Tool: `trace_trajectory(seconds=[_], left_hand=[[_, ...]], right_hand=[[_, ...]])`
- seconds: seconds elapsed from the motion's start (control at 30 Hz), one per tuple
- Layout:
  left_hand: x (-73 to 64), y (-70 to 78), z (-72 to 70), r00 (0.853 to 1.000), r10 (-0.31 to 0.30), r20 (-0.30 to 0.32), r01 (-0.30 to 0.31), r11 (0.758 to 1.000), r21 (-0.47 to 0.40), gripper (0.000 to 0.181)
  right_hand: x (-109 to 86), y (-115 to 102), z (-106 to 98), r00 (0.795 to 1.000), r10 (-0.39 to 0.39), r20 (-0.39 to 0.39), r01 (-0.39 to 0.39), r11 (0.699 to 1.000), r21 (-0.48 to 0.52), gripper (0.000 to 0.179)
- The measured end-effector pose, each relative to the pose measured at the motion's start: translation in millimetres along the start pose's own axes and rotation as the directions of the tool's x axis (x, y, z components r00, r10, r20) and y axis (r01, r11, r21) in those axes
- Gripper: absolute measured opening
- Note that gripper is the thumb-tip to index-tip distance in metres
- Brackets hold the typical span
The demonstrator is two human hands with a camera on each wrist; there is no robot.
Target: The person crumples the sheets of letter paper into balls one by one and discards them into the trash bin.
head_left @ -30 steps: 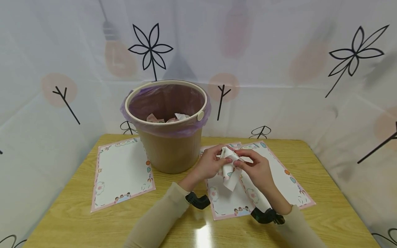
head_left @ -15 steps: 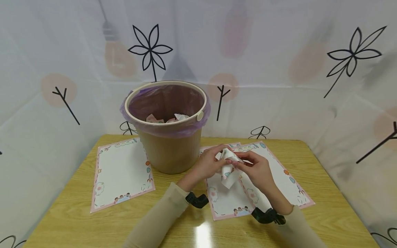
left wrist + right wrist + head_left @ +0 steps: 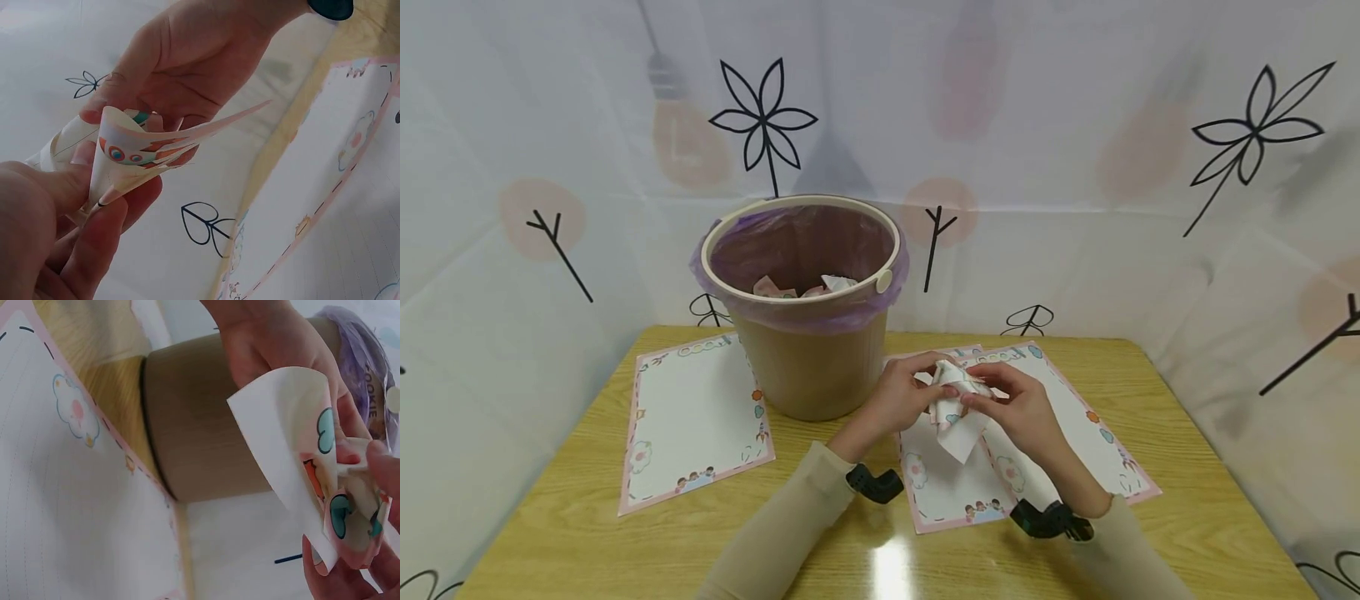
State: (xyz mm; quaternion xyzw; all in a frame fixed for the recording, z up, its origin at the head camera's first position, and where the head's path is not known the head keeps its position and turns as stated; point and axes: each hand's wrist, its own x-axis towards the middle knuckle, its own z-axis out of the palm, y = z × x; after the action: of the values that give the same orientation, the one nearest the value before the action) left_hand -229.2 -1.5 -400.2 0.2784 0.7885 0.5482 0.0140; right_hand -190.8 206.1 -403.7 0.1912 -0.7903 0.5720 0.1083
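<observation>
In the head view a white sheet of paper with a printed pink border is folded and rolled into a loose, crumpled bundle. My left hand pinches it from the left with thumb and fingers. From the right, my right hand grips the bundle too, the two thumbs close together. The left wrist view shows the curled paper edge with coloured drawings and its pointed corner sticking out. A wide white flap hangs free of the fingers in the right wrist view. Parts of the bundle are hidden by the fingers.
A brown bucket lined with a purple bag stands behind my left hand, with crumpled papers inside. Flat bordered sheets lie on the wooden table: a left sheet, a middle sheet and a right sheet.
The bundle has been turned and squeezed slightly between the fingers, its lower flap swinging left, then back right and spreading wider. Both hands stay almost in place; the bucket and flat sheets look unmoved.
</observation>
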Motion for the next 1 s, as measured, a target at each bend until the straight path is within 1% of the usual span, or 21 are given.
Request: trace_trajectory(seconds=[0.1,0.23,0.33,0.5,0.57,0.67,0.73,0.77,0.9,1.0], left_hand=[[0.1,1.0,-0.2,1.000,0.009,0.001,-0.009,0.998,-0.056,0.035],[0.9,0.7,-0.8,1.000,0.014,0.016,-0.013,0.995,-0.096,0.030],[0.6,0.3,-0.8,1.000,0.007,0.021,-0.005,0.996,-0.090,0.030],[0.2,-0.2,-0.7,1.000,0.021,0.022,-0.020,0.997,-0.071,0.031],[0.1,0.5,-1.4,0.999,0.025,0.044,-0.020,0.995,-0.095,0.032],[-0.6,2.9,-3.3,0.995,0.008,0.103,0.006,0.991,-0.131,0.036],[-1.6,4.9,-4.7,0.990,-0.008,0.139,0.028,0.989,-0.143,0.034],[-1.8,5.4,-4.8,0.989,-0.013,0.147,0.035,0.989,-0.147,0.033],[-1.6,6.6,-4.2,0.993,0.006,0.120,0.010,0.991,-0.135,0.024],[-1.3,6.4,-4.2,0.995,0.022,0.099,-0.005,0.986,-0.169,0.021]], right_hand=[[-0.2,1.1,-1.1,0.999,-0.007,0.036,0.007,1.000,0.008,0.038],[-0.3,0.2,-3.3,0.997,-0.013,0.075,0.012,1.000,0.023,0.036],[0.3,-2.6,-5.0,0.996,-0.003,0.090,0.002,1.000,0.017,0.032],[2.7,-5.9,-6.6,0.996,0.008,0.092,-0.009,1.000,0.014,0.028],[3.5,-5.8,-6.9,0.996,0.013,0.085,-0.014,1.000,0.019,0.027],[3.8,-4.2,-7.3,0.997,0.024,0.070,-0.024,1.000,0.009,0.025],[3.4,-3.4,-7.4,0.997,0.036,0.062,-0.036,0.999,0.000,0.026],[3.0,-3.3,-7.2,0.998,0.040,0.056,-0.040,0.999,-0.009,0.025],[1.8,-2.8,-6.2,0.998,0.046,0.042,-0.045,0.999,-0.021,0.027],[1.6,-1.1,-6.1,0.998,0.033,0.048,-0.033,0.999,-0.018,0.029]])
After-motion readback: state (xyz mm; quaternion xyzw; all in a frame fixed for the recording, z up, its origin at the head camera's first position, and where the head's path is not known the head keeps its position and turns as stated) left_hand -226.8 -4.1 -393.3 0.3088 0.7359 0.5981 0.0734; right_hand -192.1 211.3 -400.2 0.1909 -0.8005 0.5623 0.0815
